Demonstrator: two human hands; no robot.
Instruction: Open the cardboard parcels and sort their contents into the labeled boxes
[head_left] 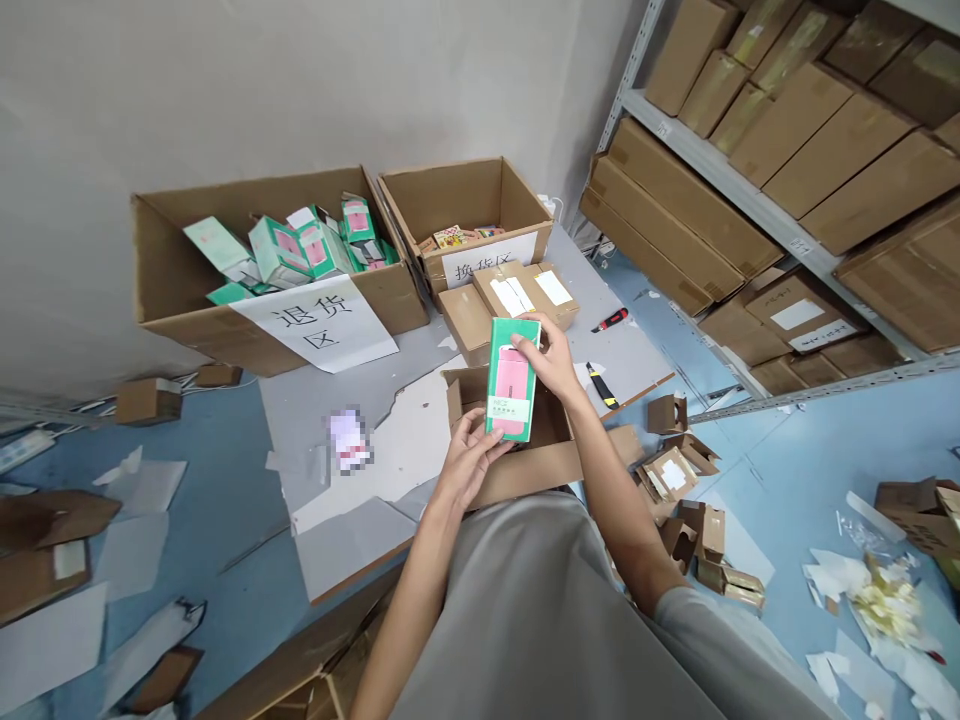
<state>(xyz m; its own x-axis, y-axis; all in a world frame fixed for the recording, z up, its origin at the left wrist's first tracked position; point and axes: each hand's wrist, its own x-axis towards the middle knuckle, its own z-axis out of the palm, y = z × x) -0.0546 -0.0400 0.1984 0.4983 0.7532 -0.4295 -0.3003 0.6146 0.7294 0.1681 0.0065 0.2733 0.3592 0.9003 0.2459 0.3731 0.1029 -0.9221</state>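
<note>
Left carton (401,300) 退货区, right carton (457,195) seemingly 换货区

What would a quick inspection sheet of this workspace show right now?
Surface: grey table, covering torn.
Job's things: green-and-pink box above open carton; left labelled carton holds similar boxes.
Clutter: red cutter, yellow cutter, blurred item on table; small cartons, paper on floor.
Hands: left hand holds box's lower end; right hand, upper end.
Cables: white cables, power strip at far left.
Surroundings: loaded shelving right, pale wall behind.
</note>
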